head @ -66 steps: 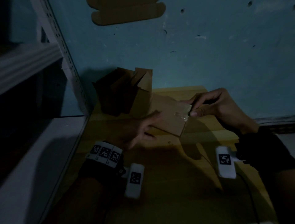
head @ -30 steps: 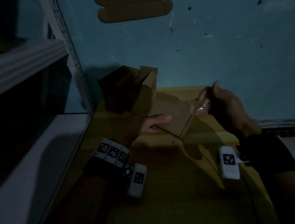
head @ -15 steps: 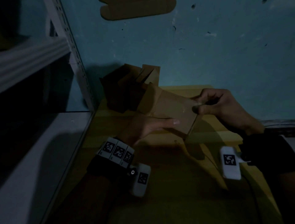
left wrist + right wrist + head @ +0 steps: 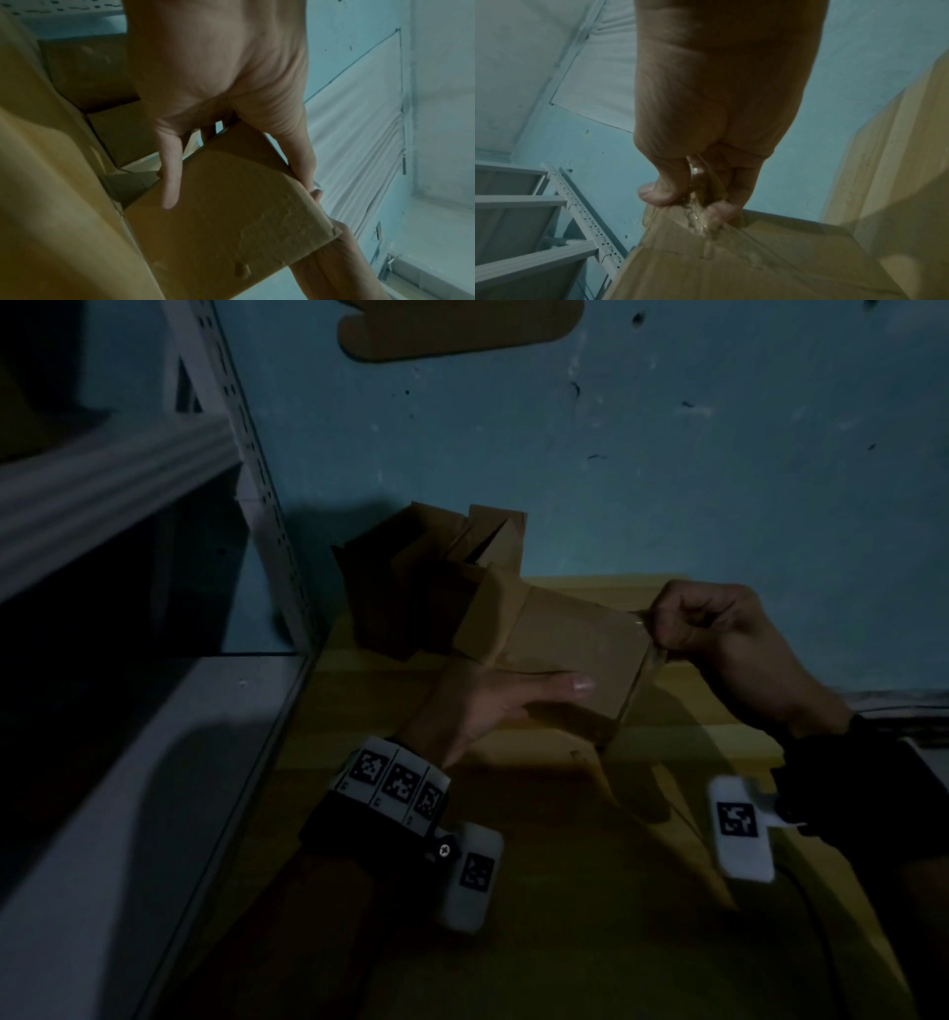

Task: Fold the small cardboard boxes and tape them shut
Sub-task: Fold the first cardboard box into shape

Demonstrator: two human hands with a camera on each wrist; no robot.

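Two hands hold one small cardboard box (image 4: 570, 649) above the yellow surface (image 4: 590, 891): the left hand (image 4: 493, 706) grips its near side, thumb on the top face and fingers (image 4: 170, 174) wrapped beneath. The right hand (image 4: 719, 629) has its fingers curled, pinching clear tape (image 4: 700, 205) at the box's right edge (the tape shows plainly only from the right wrist). More folded cardboard (image 4: 426, 588) stands behind, by the wall.

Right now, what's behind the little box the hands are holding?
Behind the small box stand more folded cardboard boxes against the blue wall. The left hand holds it from below; the right hand pinches clear tape at its corner. The box's inside is hidden.
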